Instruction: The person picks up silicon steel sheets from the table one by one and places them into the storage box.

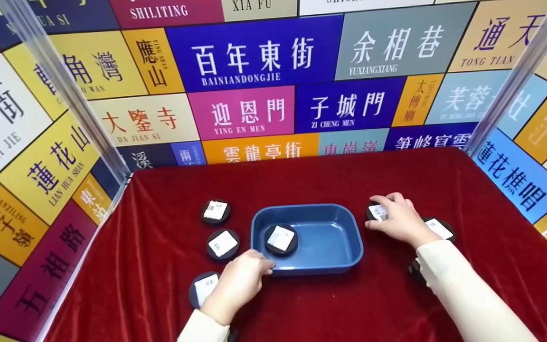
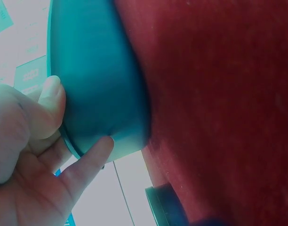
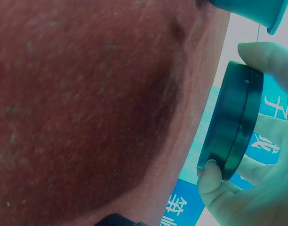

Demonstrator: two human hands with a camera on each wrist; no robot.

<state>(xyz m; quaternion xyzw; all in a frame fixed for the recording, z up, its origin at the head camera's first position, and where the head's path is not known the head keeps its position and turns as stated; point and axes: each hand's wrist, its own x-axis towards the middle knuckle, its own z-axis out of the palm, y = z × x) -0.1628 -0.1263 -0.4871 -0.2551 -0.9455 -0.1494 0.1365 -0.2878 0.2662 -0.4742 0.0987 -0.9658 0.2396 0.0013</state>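
The fingers of the right hand [image 1: 399,218] are spread around the edge of a round black tin with a white label [image 3: 231,120], pinching it between thumb and fingertips just above the dark red velvet cloth [image 1: 302,308]. The fingers of the left hand [image 1: 245,275] grip the near left corner of a blue rectangular tray [image 1: 333,240], which lies between the hands, left of the pinched tin. Inside the tray sits another labelled tin [image 1: 281,239]; three similar black tins [image 1: 222,244] stand to its left, and one partly hidden tin [image 1: 439,229] lies by the right wrist.
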